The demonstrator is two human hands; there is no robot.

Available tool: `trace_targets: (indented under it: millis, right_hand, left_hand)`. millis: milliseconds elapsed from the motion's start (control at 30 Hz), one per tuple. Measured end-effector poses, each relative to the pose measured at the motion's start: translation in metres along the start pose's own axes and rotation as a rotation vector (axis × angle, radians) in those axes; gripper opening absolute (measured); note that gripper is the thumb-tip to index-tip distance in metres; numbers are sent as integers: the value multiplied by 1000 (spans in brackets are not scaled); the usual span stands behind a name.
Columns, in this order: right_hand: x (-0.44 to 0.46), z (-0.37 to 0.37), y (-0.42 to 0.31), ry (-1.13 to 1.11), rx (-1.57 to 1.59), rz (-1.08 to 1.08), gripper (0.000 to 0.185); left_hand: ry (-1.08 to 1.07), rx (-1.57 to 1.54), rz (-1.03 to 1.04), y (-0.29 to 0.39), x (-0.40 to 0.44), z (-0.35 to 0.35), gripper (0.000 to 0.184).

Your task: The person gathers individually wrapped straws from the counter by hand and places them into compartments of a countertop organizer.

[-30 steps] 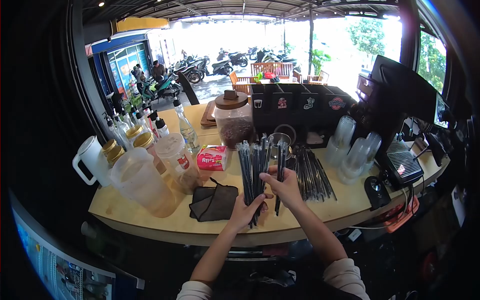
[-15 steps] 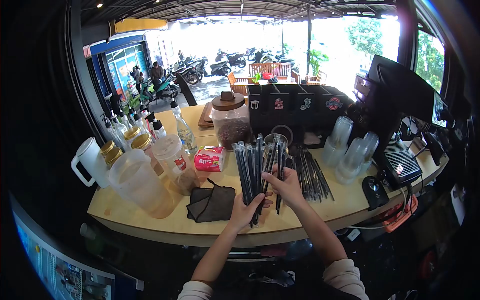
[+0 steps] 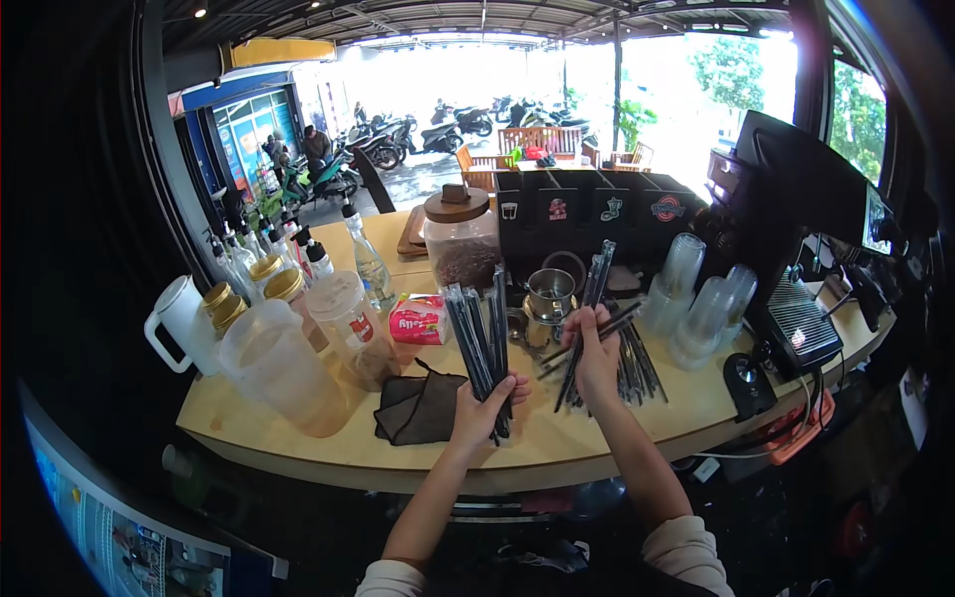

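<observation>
A bundle of black wrapped straws [image 3: 476, 333] stands nearly upright in my left hand [image 3: 485, 410], whose fingers are closed around its lower part. My right hand [image 3: 594, 353] grips a smaller bunch of the same straws [image 3: 600, 271], with one or more slanting across the others. Below and beside the right hand, a pile of straws [image 3: 639, 363] lies on the wooden counter [image 3: 537, 443]. Behind and between the hands sits a metal cup [image 3: 550, 289]. The dark folded cloth [image 3: 420, 410] is just left of my left hand.
Left of the cloth stand a plastic pitcher [image 3: 284, 373], a clear tub [image 3: 343, 323] and several bottles. A pink tissue pack [image 3: 418, 319], a wooden-lidded jar [image 3: 463, 239] and a black divided box [image 3: 597, 224] line the back. Clear cups [image 3: 704, 323] and a monitor [image 3: 811, 169] are on the right.
My right hand has moved away to the right with a few straws, over the pile. My left hand has shifted slightly left with its bundle. The metal cup now shows between them.
</observation>
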State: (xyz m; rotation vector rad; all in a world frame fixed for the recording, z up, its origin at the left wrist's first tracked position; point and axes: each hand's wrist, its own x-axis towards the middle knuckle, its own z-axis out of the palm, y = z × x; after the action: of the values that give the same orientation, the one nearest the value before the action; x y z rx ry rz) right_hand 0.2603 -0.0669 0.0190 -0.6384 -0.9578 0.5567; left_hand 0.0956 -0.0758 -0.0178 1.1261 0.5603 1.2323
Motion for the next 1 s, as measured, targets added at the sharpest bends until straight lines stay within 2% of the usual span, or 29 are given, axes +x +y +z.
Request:
trace_targets:
  millis: [100,233,267,333,367,500,600,700,767,933,1000]
  right_hand:
    - [-8,13,-23,-119,192,389,23]
    - [-11,22,-21,-201,101,539,17]
    - [-10,23,-20,-201,101,540,17]
    - [-8,25,-17,-281,-88,496,21]
    - [-10,28,-17,-220,-98,467,24]
    - [-12,27,-13,-244,-160,480,24]
    - [-12,27,-10,-211,-121,479,16]
    - [-14,25,-6,-221,-178,413,21]
    - [-15,23,0,-184,-290,278,25]
    - [-7,20,1,-185,-235,225,30]
    - [-6,21,0,-139,43,321,29]
  left_hand:
    - [-12,18,-26,-1,0,2,25]
    - [-18,21,-33,-4,2,5,24]
    - [-19,32,-22,-4,2,5,24]
    - [-26,64,-12,-2,3,8,24]
    - [-33,96,-2,-1,3,8,24]
    - [-37,181,25,-7,4,7,24]
    - [10,103,12,-7,4,7,24]
    - [-14,85,43,-6,5,6,26]
    - [-3,177,23,-9,7,1,28]
    - [-17,70,4,-6,7,1,29]
    - [-42,18,8,-6,7,0,30]
